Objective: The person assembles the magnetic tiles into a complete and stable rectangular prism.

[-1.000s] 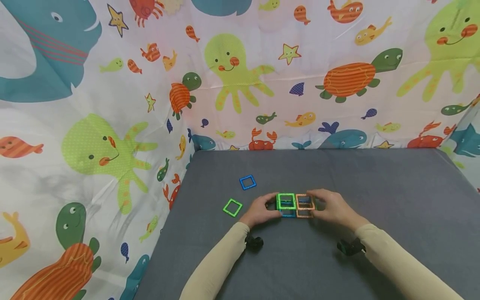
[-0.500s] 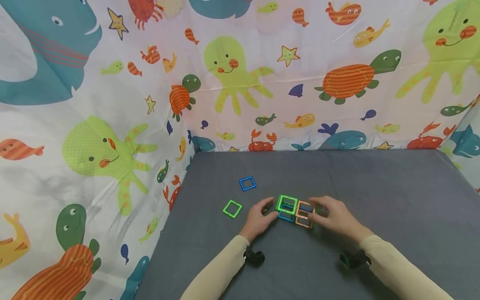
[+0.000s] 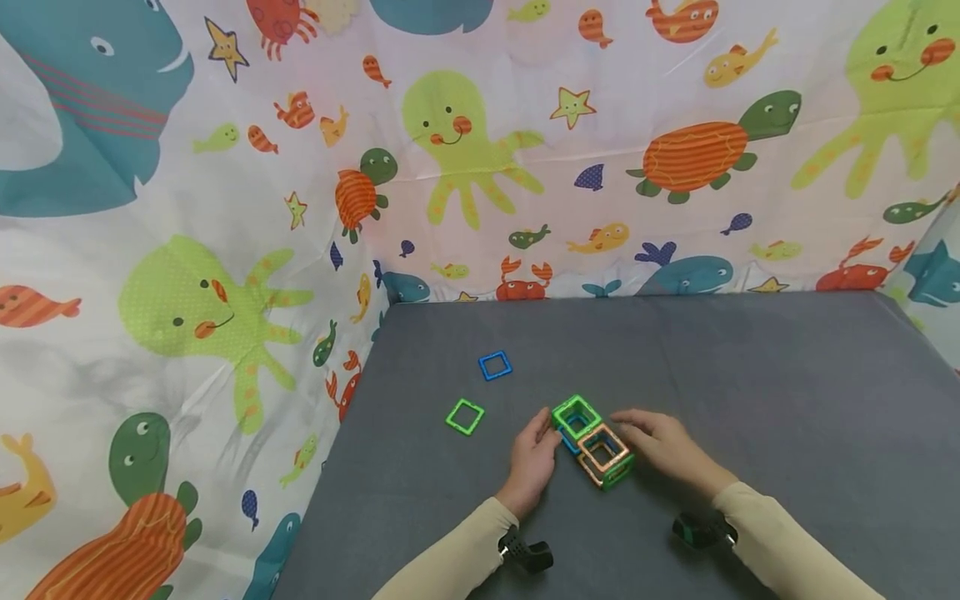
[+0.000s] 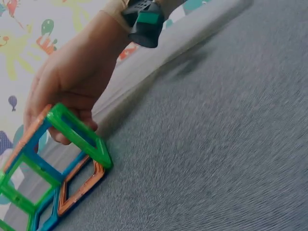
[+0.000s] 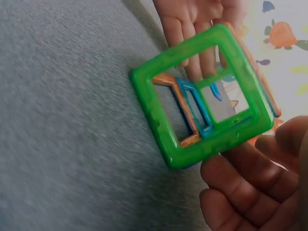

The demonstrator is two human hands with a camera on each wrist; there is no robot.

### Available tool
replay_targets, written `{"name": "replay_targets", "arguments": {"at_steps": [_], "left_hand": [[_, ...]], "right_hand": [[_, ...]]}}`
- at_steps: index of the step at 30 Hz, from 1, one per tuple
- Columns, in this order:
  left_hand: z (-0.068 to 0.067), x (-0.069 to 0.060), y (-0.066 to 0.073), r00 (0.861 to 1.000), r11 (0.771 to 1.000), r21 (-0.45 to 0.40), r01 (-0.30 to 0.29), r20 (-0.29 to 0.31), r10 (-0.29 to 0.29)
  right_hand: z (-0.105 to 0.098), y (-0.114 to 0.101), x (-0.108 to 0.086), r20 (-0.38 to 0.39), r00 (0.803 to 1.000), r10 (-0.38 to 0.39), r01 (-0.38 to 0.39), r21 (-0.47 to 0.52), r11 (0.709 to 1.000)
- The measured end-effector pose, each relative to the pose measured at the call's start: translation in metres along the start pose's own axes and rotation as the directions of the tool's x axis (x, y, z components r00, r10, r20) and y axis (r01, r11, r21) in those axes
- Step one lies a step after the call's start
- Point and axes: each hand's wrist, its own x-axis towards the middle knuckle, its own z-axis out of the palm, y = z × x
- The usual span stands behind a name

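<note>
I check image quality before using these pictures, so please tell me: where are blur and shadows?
Head view: mostly clear, with a soft shadow beside the right sleeve; left wrist view: the grey cloth smears into fine streaks; right wrist view: the green square looks slightly soft.

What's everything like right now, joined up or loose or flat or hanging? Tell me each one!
Hollow box of green, orange and blue plastic-looking square frames: joined together, slanted
Lone blue square frame: loose, lying flat
Lone green square frame: loose, lying flat
Left hand: fingers mostly straight, at the box's side
Right hand: fingers loosely bent, near the box; touch unclear
Grey cloth: spread out
White sea-animal sheet: hanging, creased
</note>
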Motion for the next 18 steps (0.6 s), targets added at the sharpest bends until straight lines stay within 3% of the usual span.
{"name": "replay_targets", "arguments": {"at_steps": [5,11,18], "left_hand": [[0.002,0.014,-0.008,1.000,0.998,0.053,-0.026,-0.013,0.026],[0.002,0.034,-0.013,0.995,0.982,0.173,-0.079,-0.041,0.087],[0.003,0.046,-0.012,0.993,0.956,0.272,-0.111,-0.002,0.116]], "right_hand": [[0.007,0.003,-0.003,0.066,0.997,0.045,-0.053,0.114,0.992],[0.017,0.002,0.000,0.025,0.998,0.066,-0.067,0.054,0.996],[0.026,-0.005,0.004,-0.044,0.986,0.160,-0.160,0.014,0.987]]}}
